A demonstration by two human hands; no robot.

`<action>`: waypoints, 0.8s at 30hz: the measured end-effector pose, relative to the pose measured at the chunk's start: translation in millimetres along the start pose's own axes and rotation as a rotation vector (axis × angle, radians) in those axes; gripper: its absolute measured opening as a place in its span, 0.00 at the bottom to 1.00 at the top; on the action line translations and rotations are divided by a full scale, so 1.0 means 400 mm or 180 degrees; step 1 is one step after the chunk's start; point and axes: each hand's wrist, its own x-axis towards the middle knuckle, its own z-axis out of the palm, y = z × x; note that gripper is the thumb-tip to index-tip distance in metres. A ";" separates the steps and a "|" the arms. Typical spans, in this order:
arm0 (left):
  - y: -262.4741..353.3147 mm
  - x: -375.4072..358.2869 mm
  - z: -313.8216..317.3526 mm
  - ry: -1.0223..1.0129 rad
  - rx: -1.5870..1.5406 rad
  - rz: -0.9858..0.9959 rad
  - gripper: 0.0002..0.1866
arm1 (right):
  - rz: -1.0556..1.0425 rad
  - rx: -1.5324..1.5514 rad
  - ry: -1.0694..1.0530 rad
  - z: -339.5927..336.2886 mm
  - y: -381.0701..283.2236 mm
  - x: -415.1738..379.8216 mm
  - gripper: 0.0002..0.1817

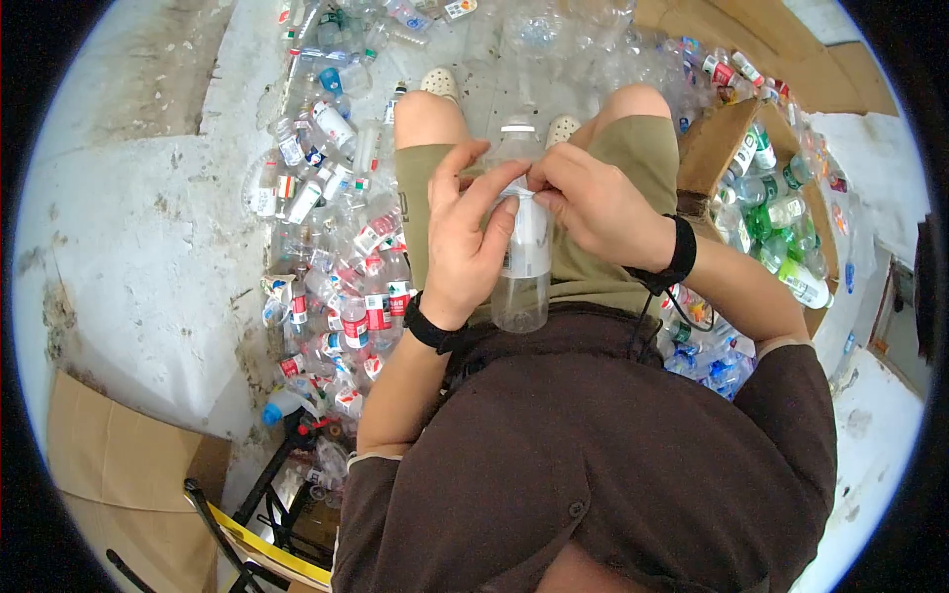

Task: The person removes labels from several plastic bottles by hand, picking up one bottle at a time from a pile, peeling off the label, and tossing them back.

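Note:
A clear plastic bottle [519, 301] stands out over my lap, with its neck pointing away from me and its base near my waist. Around its middle is a pale label [530, 242] with a barcode. My left hand [465, 222] grips the bottle from the left side, its thumb on the label and its index finger reaching across the top. From the right, my right hand [595, 208] pinches the label's upper edge between thumb and index finger. The fingertips of both hands nearly meet there.
Many empty bottles [376, 311] lie heaped on the floor to my left. On the right, a cardboard box [736, 148] holds green and clear bottles. Further clear bottles [593, 44] lie ahead, beyond my shoes. Flattened cardboard [129, 474] and a black metal frame [272, 474] are at lower left.

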 end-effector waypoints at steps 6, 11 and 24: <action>0.030 0.006 -0.023 -0.0186 0.0244 0.0058 0.13 | -0.0205 -0.0445 -0.0003 -0.003 -0.007 -0.020 0.09; 0.038 0.003 -0.021 -0.0456 0.0341 0.0175 0.13 | -0.0422 -0.0671 0.0093 0.023 0.008 -0.036 0.09; 0.018 -0.022 -0.025 -0.1199 0.0162 0.0256 0.09 | -0.0516 -0.0401 -0.0791 0.027 0.001 -0.058 0.08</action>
